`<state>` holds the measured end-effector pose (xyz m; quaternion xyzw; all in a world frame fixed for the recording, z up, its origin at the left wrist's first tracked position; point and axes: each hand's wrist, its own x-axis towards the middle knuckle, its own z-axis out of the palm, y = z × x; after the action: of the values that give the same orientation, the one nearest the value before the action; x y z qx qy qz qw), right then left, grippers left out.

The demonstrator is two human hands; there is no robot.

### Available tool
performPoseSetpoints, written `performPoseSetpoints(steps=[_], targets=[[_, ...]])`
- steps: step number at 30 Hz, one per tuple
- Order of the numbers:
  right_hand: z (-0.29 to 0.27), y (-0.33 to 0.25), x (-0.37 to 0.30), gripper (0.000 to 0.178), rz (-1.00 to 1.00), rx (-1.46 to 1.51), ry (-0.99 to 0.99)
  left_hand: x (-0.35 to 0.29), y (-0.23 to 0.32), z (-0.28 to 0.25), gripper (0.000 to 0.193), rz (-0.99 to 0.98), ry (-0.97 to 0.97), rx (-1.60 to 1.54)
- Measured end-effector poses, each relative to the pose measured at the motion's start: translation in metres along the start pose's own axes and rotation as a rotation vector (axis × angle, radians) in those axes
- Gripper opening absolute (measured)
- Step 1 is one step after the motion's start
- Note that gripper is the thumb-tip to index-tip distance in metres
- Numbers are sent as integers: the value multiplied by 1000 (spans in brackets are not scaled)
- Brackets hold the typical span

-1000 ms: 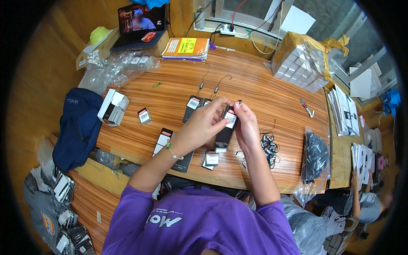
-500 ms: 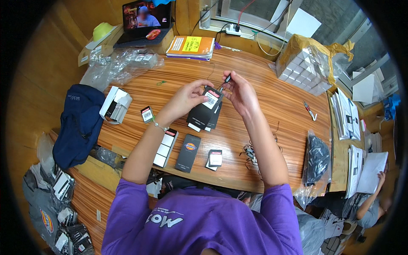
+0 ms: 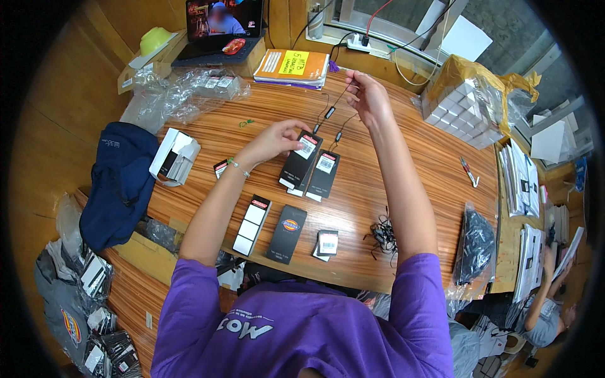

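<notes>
Presently, left hand [image 3: 275, 140] pinches a black rectangular card tag [image 3: 299, 162], lapping over similar black tags [image 3: 324, 177] on brown wood-grain table [image 3: 435, 189]; right hand [image 3: 370, 99], farther out, grips thin black cord [image 3: 341, 94].

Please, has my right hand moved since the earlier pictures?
Yes. Judged against the stack of notebooks, the right hand has moved forward, away from the person's body, and is now closer to this stack.
</notes>
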<state>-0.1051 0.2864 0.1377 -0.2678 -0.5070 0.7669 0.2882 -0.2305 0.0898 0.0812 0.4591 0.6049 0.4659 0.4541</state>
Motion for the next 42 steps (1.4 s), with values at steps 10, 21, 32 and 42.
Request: performPoseSetpoints(steps=[10, 21, 32, 42], targets=[[-1, 25, 60, 14, -24, -79, 83, 6, -27, 7, 34, -106, 93, 86], [-22, 87, 110, 11, 28, -281, 39, 5, -34, 10, 41, -1, 152, 494], [-26, 104, 127, 12, 88, -505, 47, -56, 16, 12, 31, -41, 266, 382], [-49, 58, 57, 32, -251, -760, -51, -125, 50, 58, 48, 51, 193, 956]])
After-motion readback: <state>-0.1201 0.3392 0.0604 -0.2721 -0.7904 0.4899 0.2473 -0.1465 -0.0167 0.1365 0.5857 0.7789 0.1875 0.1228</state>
